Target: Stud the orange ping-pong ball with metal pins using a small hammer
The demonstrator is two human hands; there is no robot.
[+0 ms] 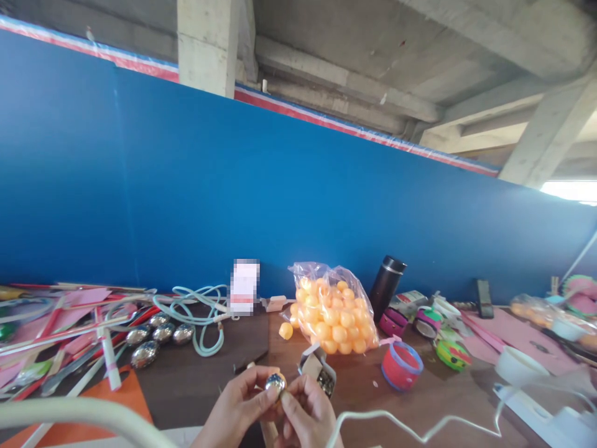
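Blue panelling [289, 186] backs a cluttered brown tabletop [357, 387] beneath a concrete ceiling [336, 62] as a person holds up a shiny silver ball [275, 382] at the near side, low in the view. The left hand [237, 403] grasps it between thumb and fingers, leaving its upper face exposed, apparently to keep it steady and visible. Fingertips of the right hand [308, 407] are drawn together against its near right edge; whether they grip the ball itself or something small cannot be told. Just beyond the right hand sits a small open box [331, 374] of dark bits, perhaps placed there for easy reach. Behind it slumps a clear bag of orange balls [333, 317], one loose orange ball [286, 331] beside it. Five similar silver spheres [163, 333] cluster to the left, near a coiled pale-blue cord [205, 348]. A black flask [388, 283] leans beyond a red-and-blue pot [402, 366] on the right. Nearest to being in the way are a white cable [373, 415], snaking beside the right hand, and a pale curved bar [84, 414] crossing the lower left foreground.
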